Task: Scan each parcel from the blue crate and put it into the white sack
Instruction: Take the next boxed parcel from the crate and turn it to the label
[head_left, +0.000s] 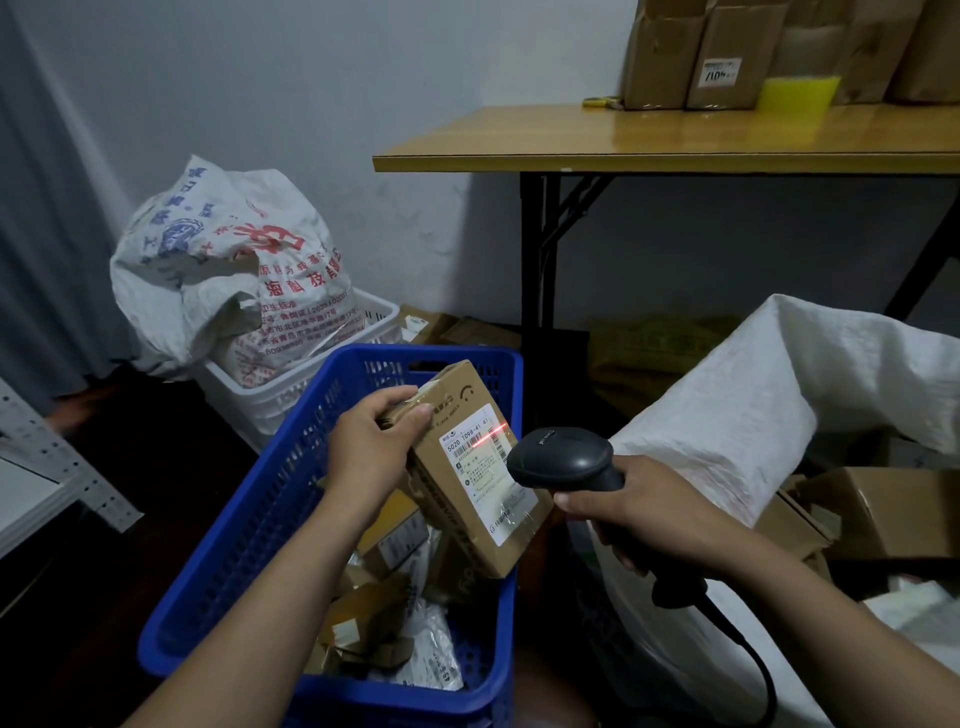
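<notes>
My left hand (371, 447) grips a brown cardboard parcel (470, 512) by its upper left end, holding it tilted above the blue crate (249, 540). A white shipping label faces up, and a red scan line crosses its barcode. My right hand (639, 514) holds a black corded barcode scanner (563, 460) by the handle, its head just right of the label. Several more boxes and plastic mailers lie in the crate. The white sack (727, 436) stands open at the right, with cardboard boxes inside it.
A white basket (311, 384) behind the crate holds a full printed sack (223, 270). A wooden folding table (649, 140) at the back right carries cardboard boxes. Part of a metal shelf (52, 467) shows at the left. More flat parcels lie under the table.
</notes>
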